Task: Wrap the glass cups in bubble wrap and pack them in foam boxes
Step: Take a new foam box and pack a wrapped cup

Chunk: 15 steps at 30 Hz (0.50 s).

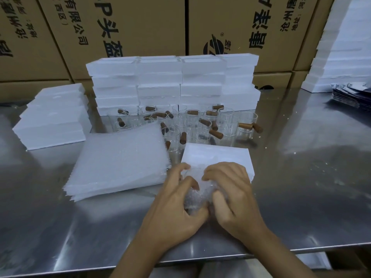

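Both my hands hold one glass cup wrapped in bubble wrap (pixel 197 194) just above the steel table. My left hand (pixel 176 203) grips its left side with curled fingers, and my right hand (pixel 232 195) grips its right side. The cup itself is mostly hidden by wrap and fingers. Right behind my hands lies a white foam box (pixel 216 157). A stack of bubble wrap sheets (pixel 122 161) lies to the left. Several bare glass cups with brown wooden handles (pixel 200 125) stand in a cluster further back.
A wall of stacked foam boxes (pixel 172 83) stands behind the cups, with a lower pile (pixel 54 117) at the left and a tall pile (pixel 345 47) at the far right. Dark bags (pixel 351 95) lie at the right. Cardboard cartons (pixel 128 29) line the back. The table edge (pixel 200 259) runs near me.
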Tool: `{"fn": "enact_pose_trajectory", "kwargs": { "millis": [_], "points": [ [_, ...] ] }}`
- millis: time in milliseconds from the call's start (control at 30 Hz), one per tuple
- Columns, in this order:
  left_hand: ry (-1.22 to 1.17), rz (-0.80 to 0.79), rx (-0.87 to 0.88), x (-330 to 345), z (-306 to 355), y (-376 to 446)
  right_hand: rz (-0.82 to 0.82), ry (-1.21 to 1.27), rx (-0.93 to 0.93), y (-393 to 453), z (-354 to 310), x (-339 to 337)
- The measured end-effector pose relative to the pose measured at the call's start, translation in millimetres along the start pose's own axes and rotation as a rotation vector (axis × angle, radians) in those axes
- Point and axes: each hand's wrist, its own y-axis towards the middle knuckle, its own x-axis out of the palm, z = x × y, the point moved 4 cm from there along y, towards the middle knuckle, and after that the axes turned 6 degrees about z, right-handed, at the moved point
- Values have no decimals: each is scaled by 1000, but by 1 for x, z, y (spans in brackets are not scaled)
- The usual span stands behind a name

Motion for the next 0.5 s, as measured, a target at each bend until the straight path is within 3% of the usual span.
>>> {"fn": "enact_pose_trajectory", "kwargs": {
  "millis": [133, 300, 400, 500],
  "points": [
    [1, 129, 42, -5, 6, 4, 201, 91, 199, -2, 12, -11],
    [-113, 305, 122, -18, 29, 40, 321, 146, 143, 19, 18, -20],
    [-96, 221, -32, -11, 27, 80, 350, 97, 238, 47, 37, -18],
    [59, 24, -122, 12, 2, 99, 225, 44, 365, 56, 65, -6]
  ]
}}
